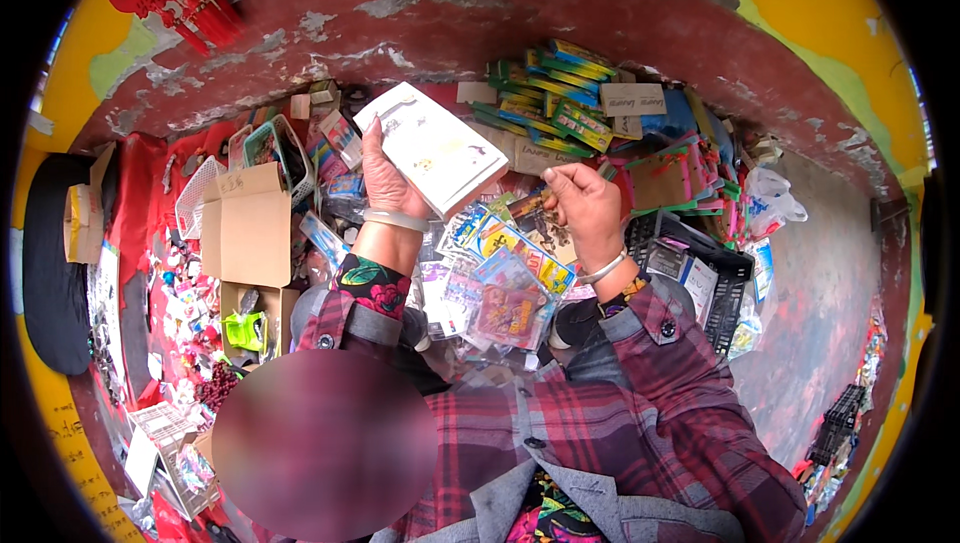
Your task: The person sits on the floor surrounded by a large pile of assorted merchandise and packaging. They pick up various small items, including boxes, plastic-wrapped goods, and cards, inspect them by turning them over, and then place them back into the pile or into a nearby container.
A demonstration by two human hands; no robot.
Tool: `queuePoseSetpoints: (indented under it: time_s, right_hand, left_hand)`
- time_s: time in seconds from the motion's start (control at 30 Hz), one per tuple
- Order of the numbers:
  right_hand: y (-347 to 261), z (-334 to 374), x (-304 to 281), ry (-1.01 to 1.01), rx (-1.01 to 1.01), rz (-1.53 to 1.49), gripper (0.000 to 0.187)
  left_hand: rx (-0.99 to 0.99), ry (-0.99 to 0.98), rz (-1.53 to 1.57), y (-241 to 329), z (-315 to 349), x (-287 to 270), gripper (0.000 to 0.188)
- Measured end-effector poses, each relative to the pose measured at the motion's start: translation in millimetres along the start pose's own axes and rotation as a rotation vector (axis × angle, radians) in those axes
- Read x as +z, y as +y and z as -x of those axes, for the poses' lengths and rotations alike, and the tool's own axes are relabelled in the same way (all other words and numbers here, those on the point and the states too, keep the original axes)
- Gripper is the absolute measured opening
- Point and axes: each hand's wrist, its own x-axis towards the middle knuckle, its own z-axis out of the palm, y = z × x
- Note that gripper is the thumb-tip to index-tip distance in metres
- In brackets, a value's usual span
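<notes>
My left hand point(385, 175) is closed on the left edge of a white, book-like block point(430, 143) with small printed pictures on its face. It is held up and tilted, and whether it is a book or a flat box I cannot tell. To its right, my right hand point(588, 205) is raised apart from it, thumb and fingers pinched together. Anything between those fingers is too small or hidden to make out. Below both hands lies a pile of clear plastic packets, among them a packet with a pink-red print point(505, 313) and a yellow-and-blue card point(520, 251).
Yellow-green boxes point(555, 93) are stacked against the dark red wall point(440, 38). A black plastic crate point(728, 288) stands right of my right forearm. An open cardboard box point(245, 228) with a bright green thing point(243, 331) is at left, near a white basket point(195, 201).
</notes>
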Motion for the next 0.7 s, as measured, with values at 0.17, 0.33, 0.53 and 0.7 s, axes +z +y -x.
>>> queuePoseSetpoints:
  time_s: [0.17,0.33,0.53,0.7]
  right_hand:
    - [-6,-1,29,-0.255,0.176,-0.613,0.047]
    - [-1,-3,47,-0.356,0.193,-0.776,0.045]
    - [1,-19,37,-0.315,0.107,-0.719,0.043]
    - [-7,-24,8,-0.258,0.053,-0.451,0.042]
  left_hand:
    - [0.089,0.054,-0.039,-5,1,2,0.05]
    - [0.184,-0.041,-0.137,-12,8,19,0.049]
    - [0.315,-0.155,-0.166,10,0,16,0.054]
    - [0.727,-0.244,-1.084,42,3,13,0.085]
